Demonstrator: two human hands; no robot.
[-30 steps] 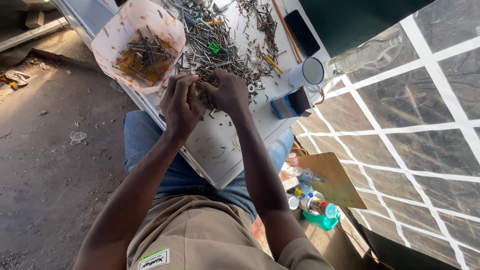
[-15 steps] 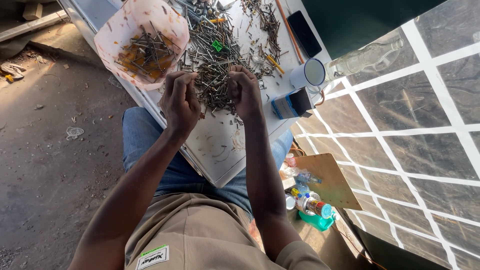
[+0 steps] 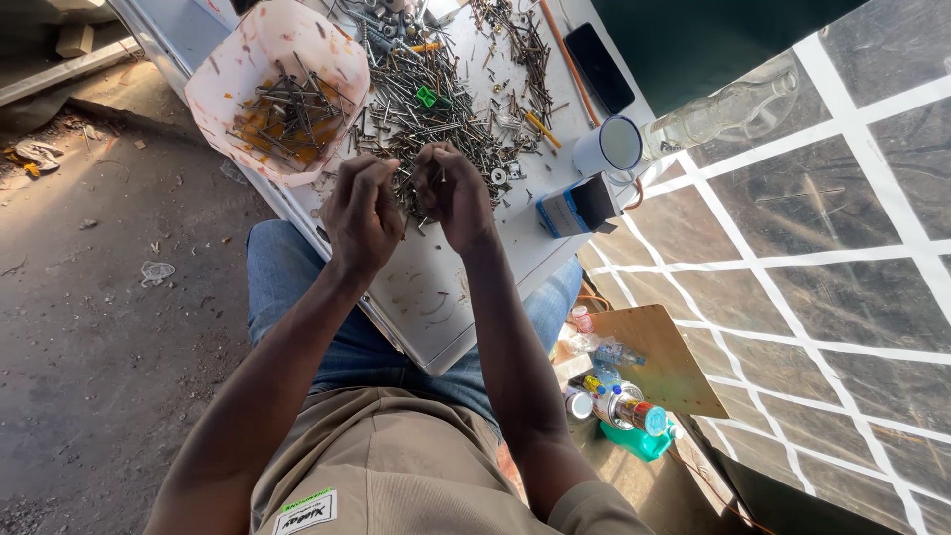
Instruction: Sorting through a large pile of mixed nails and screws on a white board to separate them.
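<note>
Both hands were raised close together over the white desk [image 3: 436, 297], directly above the near edge of the pile of nails and screws [image 3: 436, 119]; the left hand [image 3: 362, 213] was curled, fingers drawn in toward the palm, and what it held could not be told; the right hand [image 3: 454, 193] was likewise curled, fingertips pinching a few thin nails [image 3: 439, 176] taken from the pile; the two hands stood just beside each other, knuckles nearly touching; beyond the left hand lay a pale plastic bowl [image 3: 223, 89] holding sorted rusty nails; beyond the right hand, scattered fasteners covered the desk, with a small green piece [image 3: 426, 96] among them; to the right of the right hand stood a white enamel mug [image 3: 609, 149] and, just nearer, a blue and black box [image 3: 575, 208]; a dark phone [image 3: 599, 67] lay farther off at the desk's edge; a clear glass bottle [image 3: 718, 114] lay beyond the mug; below the desk, small bottles [image 3: 619, 401] stood on the floor.
</note>
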